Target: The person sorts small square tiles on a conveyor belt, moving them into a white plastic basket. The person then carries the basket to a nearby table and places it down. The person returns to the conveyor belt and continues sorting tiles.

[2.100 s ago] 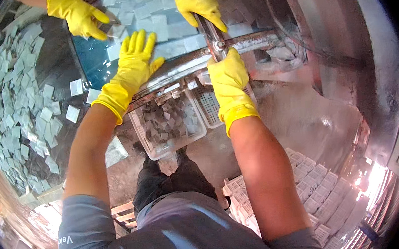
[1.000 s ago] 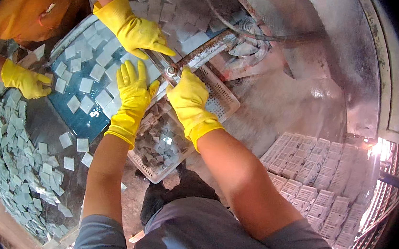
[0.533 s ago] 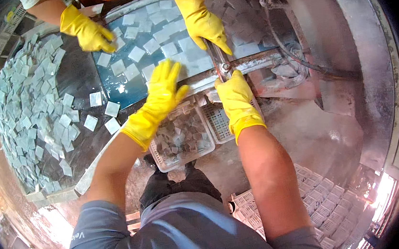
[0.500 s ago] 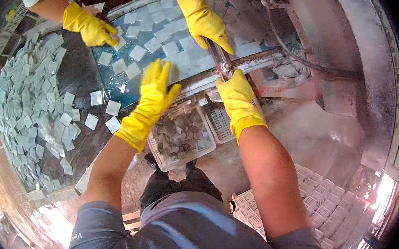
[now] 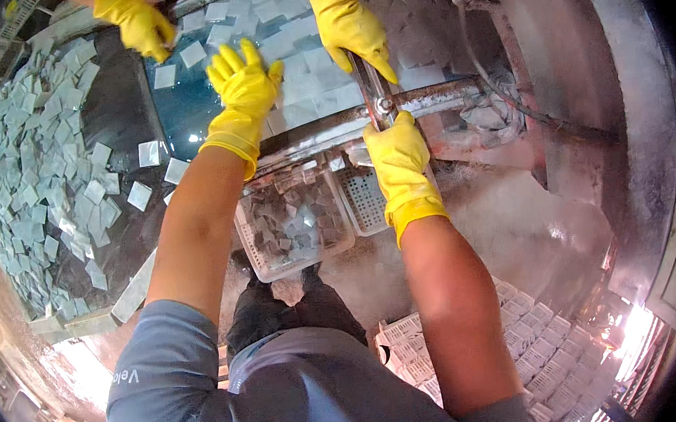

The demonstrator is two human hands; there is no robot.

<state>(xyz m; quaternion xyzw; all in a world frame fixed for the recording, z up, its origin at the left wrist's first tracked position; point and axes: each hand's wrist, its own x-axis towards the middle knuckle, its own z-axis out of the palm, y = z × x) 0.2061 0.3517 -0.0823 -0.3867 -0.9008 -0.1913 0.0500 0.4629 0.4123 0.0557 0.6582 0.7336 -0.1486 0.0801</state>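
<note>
The person's right hand (image 5: 397,148) had its grip clamped round the near end of a metal bar (image 5: 370,82) that stood out over the rusty rim (image 5: 323,135) of the wet blue bed (image 5: 181,116). A co-worker's hand (image 5: 352,35) had the far end. The person's left hand (image 5: 244,86), palm down and fingers apart, was over the pale tiles (image 5: 304,72) left of the bar; whether it pressed on them I couldn't tell. More tiles lay heaped on the dark worktop (image 5: 112,102) to the left. To my mind, doing this well called for a flat, light left palm so the tiles wouldn't ride over each other, fingertips well clear of the bar, and a steady right hand matching the co-worker's end.
</note>
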